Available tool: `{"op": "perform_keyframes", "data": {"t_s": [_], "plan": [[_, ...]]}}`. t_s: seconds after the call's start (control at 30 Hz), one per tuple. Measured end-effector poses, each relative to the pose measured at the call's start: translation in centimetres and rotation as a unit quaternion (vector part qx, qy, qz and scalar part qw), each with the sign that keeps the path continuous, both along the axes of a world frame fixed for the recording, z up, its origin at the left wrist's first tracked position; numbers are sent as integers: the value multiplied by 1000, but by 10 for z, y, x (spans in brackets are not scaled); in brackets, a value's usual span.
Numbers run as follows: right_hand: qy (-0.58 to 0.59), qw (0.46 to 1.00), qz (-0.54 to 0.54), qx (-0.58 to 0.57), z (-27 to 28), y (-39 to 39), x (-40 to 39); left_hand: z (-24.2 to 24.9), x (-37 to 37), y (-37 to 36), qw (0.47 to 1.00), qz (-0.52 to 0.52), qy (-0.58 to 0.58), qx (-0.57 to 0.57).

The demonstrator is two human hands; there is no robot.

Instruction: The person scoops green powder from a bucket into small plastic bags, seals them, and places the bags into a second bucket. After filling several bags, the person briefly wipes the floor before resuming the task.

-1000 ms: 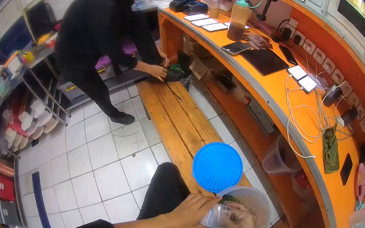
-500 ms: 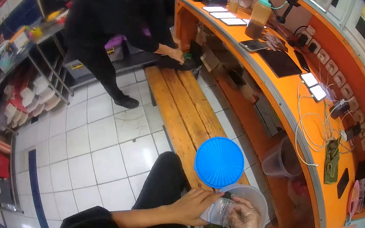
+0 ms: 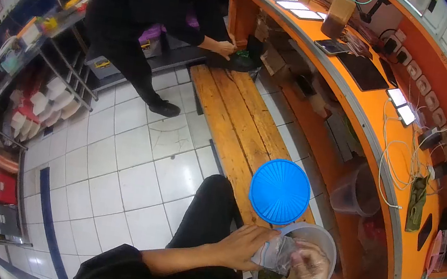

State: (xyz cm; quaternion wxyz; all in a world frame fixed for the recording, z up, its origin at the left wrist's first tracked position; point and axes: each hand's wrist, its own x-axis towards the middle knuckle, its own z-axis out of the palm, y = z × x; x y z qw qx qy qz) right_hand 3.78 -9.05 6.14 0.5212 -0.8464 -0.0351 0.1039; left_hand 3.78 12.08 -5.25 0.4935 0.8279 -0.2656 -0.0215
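Observation:
My left hand (image 3: pixel 247 247) is bare and closed on a small clear plastic bag (image 3: pixel 276 252) over a tub. In a clear plastic glove, my right hand (image 3: pixel 309 271) has its fingers bent at the bag's open side; whether they hold anything is too small to tell. Below both hands stands a round translucent tub (image 3: pixel 328 247) with something dark green (image 3: pixel 268 276) inside. A round blue ribbed lid (image 3: pixel 280 192) lies on the wooden bench (image 3: pixel 237 124), just beyond the tub.
A person in black (image 3: pixel 137 24) bends at the bench's far end, hands at a dark shoe. On the right curves an orange counter (image 3: pixel 372 117) with phones, cables and a bottle (image 3: pixel 339 14). A clear bucket (image 3: pixel 354 193) sits beneath. Shelves (image 3: pixel 64 71) stand left.
The view has shifted, so bench, lid and tub appear a little further right. My hands stay at the bag, and the dark green piece between my fingers earlier no longer shows there.

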Motion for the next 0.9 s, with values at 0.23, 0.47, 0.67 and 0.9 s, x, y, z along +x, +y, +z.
{"op": "perform_keyframes", "data": {"t_s": [0.23, 0.47, 0.67, 0.9], "plan": [[-6, 940, -219, 260, -2, -11, -3, 7, 23, 12, 996, 34, 83, -16], [-7, 938, -217, 270, -11, -26, -13, -59, 126, -7, 974, 140, 137, 113], [25, 927, -258, 271, -8, -31, -29, -89, 164, -28, 959, 219, -47, 176], [68, 921, -289, 251, -37, -31, -55, 37, 21, -36, 984, 96, -125, -84]]}}
